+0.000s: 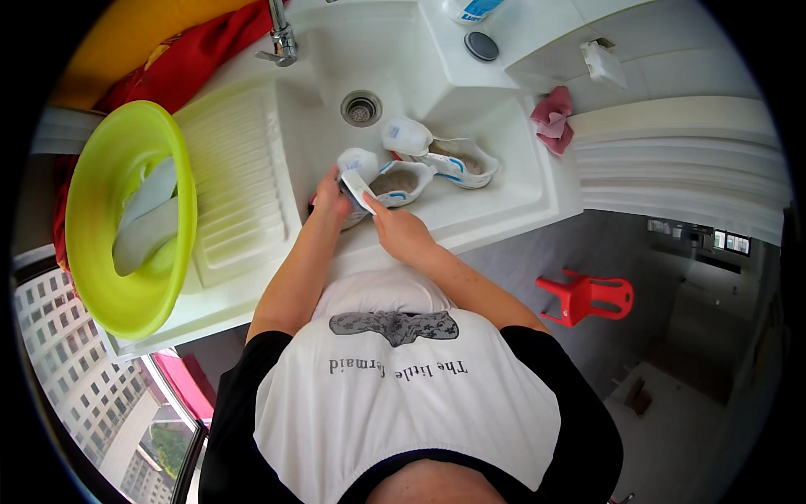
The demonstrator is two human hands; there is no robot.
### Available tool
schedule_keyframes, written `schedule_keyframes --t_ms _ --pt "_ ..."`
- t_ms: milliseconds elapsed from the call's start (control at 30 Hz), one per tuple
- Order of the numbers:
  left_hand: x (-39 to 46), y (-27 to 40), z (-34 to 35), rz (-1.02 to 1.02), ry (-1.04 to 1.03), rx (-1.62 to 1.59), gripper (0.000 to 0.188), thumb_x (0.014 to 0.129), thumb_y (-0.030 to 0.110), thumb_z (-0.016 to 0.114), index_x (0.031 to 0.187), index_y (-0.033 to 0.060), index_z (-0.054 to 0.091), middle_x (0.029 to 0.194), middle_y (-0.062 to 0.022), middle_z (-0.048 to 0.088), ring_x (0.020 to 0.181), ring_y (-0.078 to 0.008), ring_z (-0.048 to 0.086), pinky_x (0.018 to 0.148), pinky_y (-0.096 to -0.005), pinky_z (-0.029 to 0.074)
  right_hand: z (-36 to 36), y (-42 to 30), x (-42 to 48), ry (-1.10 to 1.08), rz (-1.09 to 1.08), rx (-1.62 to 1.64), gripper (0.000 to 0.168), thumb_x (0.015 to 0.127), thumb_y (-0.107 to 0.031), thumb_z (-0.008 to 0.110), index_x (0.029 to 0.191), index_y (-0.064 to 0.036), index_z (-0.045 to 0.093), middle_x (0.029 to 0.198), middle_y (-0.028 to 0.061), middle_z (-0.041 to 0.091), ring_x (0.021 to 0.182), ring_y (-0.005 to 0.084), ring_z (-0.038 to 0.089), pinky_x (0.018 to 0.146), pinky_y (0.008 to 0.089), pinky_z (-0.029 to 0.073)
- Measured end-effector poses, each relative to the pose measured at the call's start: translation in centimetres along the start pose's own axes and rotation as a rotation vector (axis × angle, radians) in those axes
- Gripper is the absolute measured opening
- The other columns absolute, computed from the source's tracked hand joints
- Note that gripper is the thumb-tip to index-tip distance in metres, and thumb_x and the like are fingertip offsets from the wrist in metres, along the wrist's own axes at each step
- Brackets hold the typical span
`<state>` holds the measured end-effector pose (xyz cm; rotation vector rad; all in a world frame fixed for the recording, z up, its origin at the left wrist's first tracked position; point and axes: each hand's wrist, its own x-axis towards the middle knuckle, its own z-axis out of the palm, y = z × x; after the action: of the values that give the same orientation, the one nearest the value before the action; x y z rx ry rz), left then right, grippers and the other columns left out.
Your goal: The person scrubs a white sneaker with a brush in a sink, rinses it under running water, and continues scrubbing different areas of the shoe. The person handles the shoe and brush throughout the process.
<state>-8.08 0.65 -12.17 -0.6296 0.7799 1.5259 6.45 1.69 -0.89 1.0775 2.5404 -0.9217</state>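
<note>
Two white shoes with blue trim lie in the white laundry sink. My left hand (332, 196) grips the front part of the nearer shoe (398, 181) at the sink's near side. A white brush (357, 191) is in my right hand (403, 232), held over that shoe; its bristles are hidden from view. The other shoe (463, 162) rests just beyond, to the right, unheld. Each shoe has its white tongue (407, 135) folded out. Beyond the shoes is the sink's metal drain (361, 108).
A ribbed washboard (236, 183) adjoins the basin on the left, with a lime-green tub (182, 252) holding insoles. A chrome faucet (283, 47) stands at the back. A dark round lid (481, 46) and a pink cloth (554, 121) lie on the rim. A red plastic chair (585, 297) is on the floor.
</note>
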Motion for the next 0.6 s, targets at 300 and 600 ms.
schedule_keyframes --t_ms 300,600 --pt "1.9 0.1 -1.4 0.084 -0.095 -0.129 0.042 0.096 0.03 0.025 0.123 0.0031 0.041 0.122 -0.0129 0.048 0.113 -0.0302 0.046 0.098 -0.045 0.036 0.8 -0.3 5.6 0.139 -0.037 0.067 0.046 0.087 -0.016 0.042 0.132 -0.018 0.037 0.079 0.021 0.061 0.071 0.0355 0.06 0.064 0.0468 0.046" --pt "1.8 0.2 -1.1 0.042 -0.125 -0.084 0.042 0.095 0.031 0.025 0.123 0.0044 0.042 0.124 -0.0119 0.048 0.115 -0.03 0.044 0.099 -0.0457 0.034 2.6 -0.6 4.7 0.073 0.028 -0.135 0.048 0.087 -0.016 0.042 0.134 -0.018 0.033 0.076 0.0194 0.062 0.068 0.0345 0.06 0.061 0.0464 0.047"
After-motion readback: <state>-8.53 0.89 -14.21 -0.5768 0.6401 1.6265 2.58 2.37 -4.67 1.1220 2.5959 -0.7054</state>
